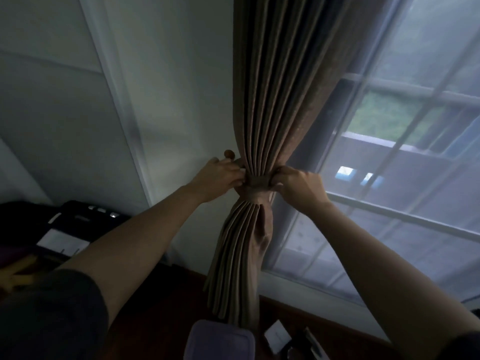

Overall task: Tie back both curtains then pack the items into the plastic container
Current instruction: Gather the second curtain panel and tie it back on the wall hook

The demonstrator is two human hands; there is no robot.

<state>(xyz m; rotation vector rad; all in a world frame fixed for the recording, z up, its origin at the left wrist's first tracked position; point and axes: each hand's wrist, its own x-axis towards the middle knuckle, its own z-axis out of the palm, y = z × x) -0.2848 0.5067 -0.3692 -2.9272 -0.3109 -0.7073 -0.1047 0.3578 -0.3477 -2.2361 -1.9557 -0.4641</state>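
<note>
The fingers (pixel 237 178) of the left hand (pixel 220 178) are curled tight and pinch the left edge of the brown fabric tieback band (pixel 255 189). The fingers (pixel 279 175) of the right hand (pixel 298 187) curl the same way and pinch its right edge. The band is smooth, flat cloth wrapped snugly round the brown pleated cloth curtain (pixel 270 87), cinching it to a narrow waist beside the window. Above the band the folds run straight and even, widening toward the top. Below it they loosen into soft, rounded pleats that hang down to the lower part of the view.

Just above the left hand a small round brown knob (pixel 229 153) stands out from the smooth white wall (pixel 168 100), close to the curtain's left edge. A broad stretch of that wall lies open to the left of the arm. On the right a thin white sheer curtain (pixel 389 216) veils the window and meets the brown curtain's right side.

Beneath the hanging pleats lie a lilac padded cloth item (pixel 220 339) and a small white card (pixel 276 335) on a dark reddish surface. I cannot tell whether that surface is floor or bench.
</note>
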